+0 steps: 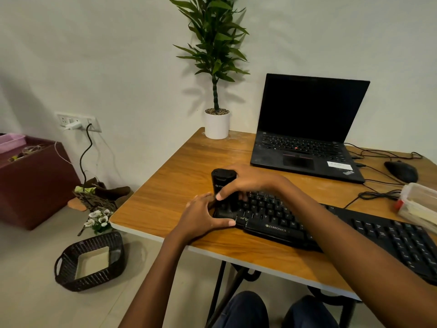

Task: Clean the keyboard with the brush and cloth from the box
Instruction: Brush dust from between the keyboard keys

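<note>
A wooden surface [179, 162] carries an open laptop [307, 129] at the back, a black keyboard [354, 230] lying aslant near the front edge, and a potted plant [216, 55] in the far corner, while a wicker basket [99, 280] sits on the floor to the left. A plastic box [418, 204] and mouse [400, 171] lie right, amid cables. The right hand [248, 181] has its grip clamped round an upright black cylinder [222, 179] on the keyboard's left end, which the left hand [203, 216] holds between thumb and fingers.

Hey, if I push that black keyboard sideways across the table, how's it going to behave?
The keyboard looks like one long piece of hard plastic, so it would probably move as a single stiff piece without flexing. On the smooth wooden table it likely slides quite easily. That may be why the left hand grips its corner.
</note>
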`<state>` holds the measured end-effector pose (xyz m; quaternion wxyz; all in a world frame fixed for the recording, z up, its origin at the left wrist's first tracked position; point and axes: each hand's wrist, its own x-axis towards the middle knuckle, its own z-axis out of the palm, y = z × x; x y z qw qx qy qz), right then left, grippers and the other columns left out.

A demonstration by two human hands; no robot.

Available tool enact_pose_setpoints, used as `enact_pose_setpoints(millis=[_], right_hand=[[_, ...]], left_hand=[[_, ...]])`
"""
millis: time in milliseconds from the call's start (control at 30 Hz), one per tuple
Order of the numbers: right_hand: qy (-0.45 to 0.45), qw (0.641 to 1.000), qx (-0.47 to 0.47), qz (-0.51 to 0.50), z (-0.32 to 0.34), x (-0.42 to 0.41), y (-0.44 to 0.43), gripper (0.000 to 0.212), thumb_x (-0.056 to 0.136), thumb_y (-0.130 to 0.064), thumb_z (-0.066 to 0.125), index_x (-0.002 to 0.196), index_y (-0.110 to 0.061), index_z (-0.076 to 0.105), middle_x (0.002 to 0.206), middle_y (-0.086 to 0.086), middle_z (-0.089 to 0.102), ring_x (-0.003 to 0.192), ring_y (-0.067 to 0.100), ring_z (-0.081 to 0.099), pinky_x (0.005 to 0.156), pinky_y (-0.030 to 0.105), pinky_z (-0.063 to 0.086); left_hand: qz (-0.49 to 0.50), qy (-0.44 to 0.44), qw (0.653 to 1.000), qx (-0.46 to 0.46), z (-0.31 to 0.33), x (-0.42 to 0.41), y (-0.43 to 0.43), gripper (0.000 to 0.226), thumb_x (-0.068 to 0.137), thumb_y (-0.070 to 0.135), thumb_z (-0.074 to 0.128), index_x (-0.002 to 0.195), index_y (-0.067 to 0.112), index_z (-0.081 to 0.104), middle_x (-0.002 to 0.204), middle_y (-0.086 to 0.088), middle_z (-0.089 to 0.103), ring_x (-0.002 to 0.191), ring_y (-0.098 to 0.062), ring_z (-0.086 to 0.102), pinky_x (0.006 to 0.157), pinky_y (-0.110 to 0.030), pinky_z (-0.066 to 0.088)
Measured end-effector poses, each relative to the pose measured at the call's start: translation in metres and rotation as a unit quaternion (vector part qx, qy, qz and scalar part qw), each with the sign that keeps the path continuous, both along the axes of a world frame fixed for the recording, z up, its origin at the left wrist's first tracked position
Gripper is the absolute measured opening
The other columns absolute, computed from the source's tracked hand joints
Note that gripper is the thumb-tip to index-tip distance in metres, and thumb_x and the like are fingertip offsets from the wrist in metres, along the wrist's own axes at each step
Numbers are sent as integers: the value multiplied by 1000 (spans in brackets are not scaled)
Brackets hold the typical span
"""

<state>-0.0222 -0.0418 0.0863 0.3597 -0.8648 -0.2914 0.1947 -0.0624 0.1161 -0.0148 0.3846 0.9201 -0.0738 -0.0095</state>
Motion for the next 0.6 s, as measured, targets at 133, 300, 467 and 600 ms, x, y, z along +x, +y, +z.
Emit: enact_pose_setpoints(millis=[133,300,467,600], right_hand=[[31,999,15,5,-6,0,-2,16,80,-16,71,90,-15,57,81,5,62,61,17,59,46,22,46],[21,1000,21,8,-6,-4,-5,23,80,-14,71,97,-6,59,77,4,61,57,14,56,45,20,44],[28,999,26,-11,-5,-2,-11,22,80,-13,71,96,-6,58,78,6,61,57,14,58,44,20,44],[28,999,44,-14,-11,-5,-17,20,80,-11,71,94,-6,59,77,6,61,57,15,57,44,19,44]], left_hand=[[-3,-4,1000,-8,0,-1,-1,89,53,74,74,123,22,56,128,3,58,120,-15,50,100,-44,44],[-5,-8,1000,-14,-2,1,-1,87,55,71,75,124,22,56,131,0,57,123,-17,49,101,-46,42],[-14,-4,1000,-18,-20,11,5,101,45,88,65,128,31,55,134,4,55,125,-14,48,101,-47,43],[-22,-16,1000,-3,-7,4,0,97,52,81,69,132,28,52,142,1,48,132,-18,41,109,-48,34]])
